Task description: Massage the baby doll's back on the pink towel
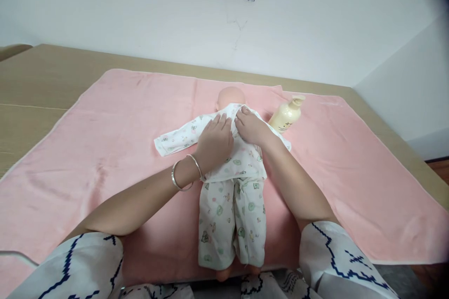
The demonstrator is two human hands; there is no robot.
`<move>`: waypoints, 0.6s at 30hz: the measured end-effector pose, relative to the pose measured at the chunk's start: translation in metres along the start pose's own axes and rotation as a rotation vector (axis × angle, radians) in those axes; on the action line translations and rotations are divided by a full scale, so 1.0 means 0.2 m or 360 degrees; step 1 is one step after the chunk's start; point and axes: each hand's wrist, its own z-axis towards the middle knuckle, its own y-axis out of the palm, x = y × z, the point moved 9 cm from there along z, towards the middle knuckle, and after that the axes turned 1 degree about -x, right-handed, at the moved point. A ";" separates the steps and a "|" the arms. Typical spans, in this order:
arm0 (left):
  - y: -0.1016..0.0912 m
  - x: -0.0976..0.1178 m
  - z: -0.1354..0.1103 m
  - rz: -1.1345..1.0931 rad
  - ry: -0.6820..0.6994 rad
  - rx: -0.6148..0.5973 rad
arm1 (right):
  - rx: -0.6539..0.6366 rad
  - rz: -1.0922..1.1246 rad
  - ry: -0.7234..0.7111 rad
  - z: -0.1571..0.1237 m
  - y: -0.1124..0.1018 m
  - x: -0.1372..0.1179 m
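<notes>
A baby doll (pixel 231 97) lies stretched out with its head away from me and its feet toward me. It wears a white printed top (pixel 245 159) and matching trousers (pixel 217 219), with one sleeve spread out to the left. My left hand (pixel 215 140), with two silver bangles at the wrist, rests on the top, its fingers extended. Beside it, my right hand (pixel 250 126) lies on the upper part of the top near the neck, fingers laid on the cloth. Both hands hide part of the doll's torso.
A pale yellow pump bottle (pixel 288 114) stands, slightly tilted in view, right of the doll. Under everything is a pink mat (pixel 133 117) on a wooden table (pixel 42 74). A white wall rises behind the far edge. A pale cable (pixel 19 254) shows at lower left.
</notes>
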 end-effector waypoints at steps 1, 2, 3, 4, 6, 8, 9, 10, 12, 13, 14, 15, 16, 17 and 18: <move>0.00 0.02 -0.01 -0.0005 0.0000 -0.0001 | 0.0001 0.0010 0.0038 0.01 0.00 0.02; 0.00 0.02 -0.01 -0.0016 0.0008 -0.0018 | 0.0005 -0.0008 0.0076 0.02 -0.01 0.03; 0.00 0.01 0.00 -0.0031 0.0019 -0.0043 | 0.0004 -0.0050 0.0093 0.00 -0.01 0.02; 0.01 -0.01 0.02 -0.0048 0.0030 -0.0070 | -0.0004 -0.0104 0.0081 -0.02 0.00 -0.01; 0.03 -0.07 0.07 -0.0090 0.0048 -0.0126 | -0.0037 -0.0201 0.0047 -0.08 0.01 -0.10; 0.05 -0.14 0.12 -0.0120 0.0043 -0.0157 | -0.0074 -0.0242 0.0022 -0.15 0.01 -0.17; 0.06 -0.16 0.13 -0.0124 0.0021 -0.0157 | -0.0077 -0.0239 0.0032 -0.17 0.01 -0.19; 0.06 -0.17 0.14 -0.0114 -0.0007 -0.0149 | -0.0075 -0.0222 0.0049 -0.19 0.01 -0.20; 0.05 -0.16 0.11 -0.0056 -0.0051 -0.0115 | -0.0068 -0.0161 0.0061 -0.17 0.00 -0.18; 0.04 -0.13 0.09 -0.0021 -0.0066 -0.0087 | -0.0067 -0.0128 0.0060 -0.15 0.00 -0.15; 0.03 -0.10 0.06 0.0010 -0.0074 -0.0058 | -0.0066 -0.0099 0.0055 -0.12 0.00 -0.12; 0.02 -0.06 0.03 0.0033 -0.0071 -0.0033 | -0.0060 -0.0075 0.0047 -0.09 0.00 -0.09; 0.01 -0.03 0.01 0.0046 -0.0063 -0.0012 | -0.0051 -0.0057 0.0045 -0.05 0.00 -0.06; 0.00 0.00 -0.02 0.0049 -0.0060 0.0002 | -0.0040 -0.0045 0.0057 -0.03 0.00 -0.03; 0.00 0.02 -0.03 0.0046 -0.0056 0.0006 | -0.0022 -0.0041 0.0081 -0.01 0.00 0.00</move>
